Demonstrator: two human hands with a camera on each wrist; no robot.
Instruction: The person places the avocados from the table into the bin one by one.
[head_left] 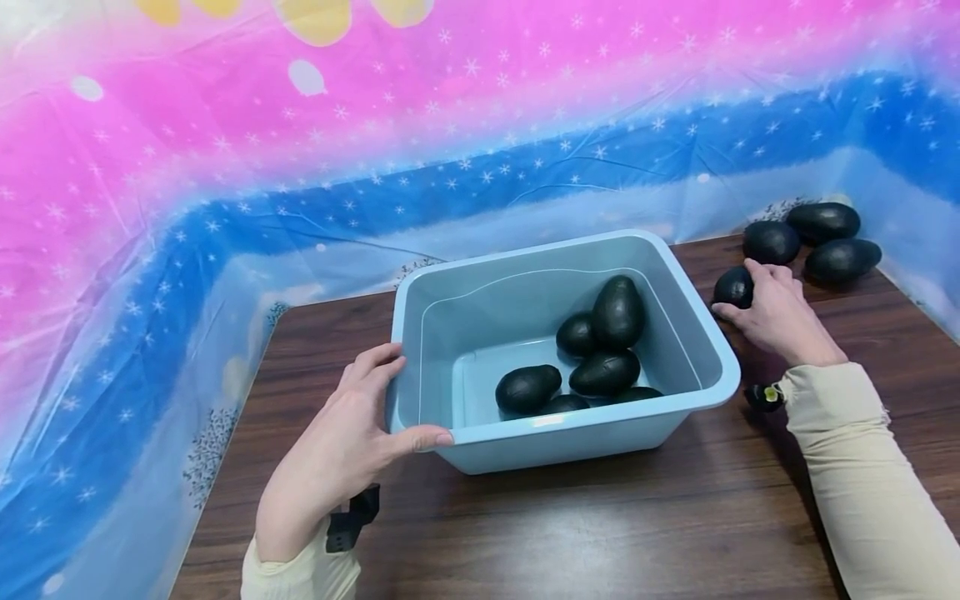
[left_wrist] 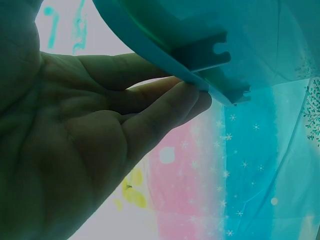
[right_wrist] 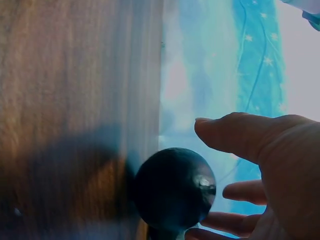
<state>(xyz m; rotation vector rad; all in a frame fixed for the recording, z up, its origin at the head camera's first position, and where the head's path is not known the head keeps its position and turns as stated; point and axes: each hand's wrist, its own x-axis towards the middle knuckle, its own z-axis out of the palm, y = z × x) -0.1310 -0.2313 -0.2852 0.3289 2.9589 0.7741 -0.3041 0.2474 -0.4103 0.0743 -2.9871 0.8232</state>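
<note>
A light blue plastic tub (head_left: pixel 420 287) stands on the table with several dark, smooth avocados (head_left: pixel 618 312) inside, mostly towards its right side. My left hand (head_left: pixel 348 433) holds the tub's near left corner, thumb along the front rim and fingertips over the left rim. In the left wrist view, the fingers (left_wrist: pixel 160 112) meet the rim's edge. Right of the tub, my right hand (head_left: pixel 783 312) reaches around a single avocado (head_left: pixel 733 287) on the table. The right wrist view has the thumb (right_wrist: pixel 230 132) apart from that avocado (right_wrist: pixel 175 187) and the fingertips close beside it.
Three more avocados (head_left: pixel 840 260) lie clustered at the table's back right corner, just beyond my right hand. The dark wooden table (head_left: pixel 570 533) ends at a pink and blue snowflake-patterned cloth (head_left: pixel 450 167) along the back and sides.
</note>
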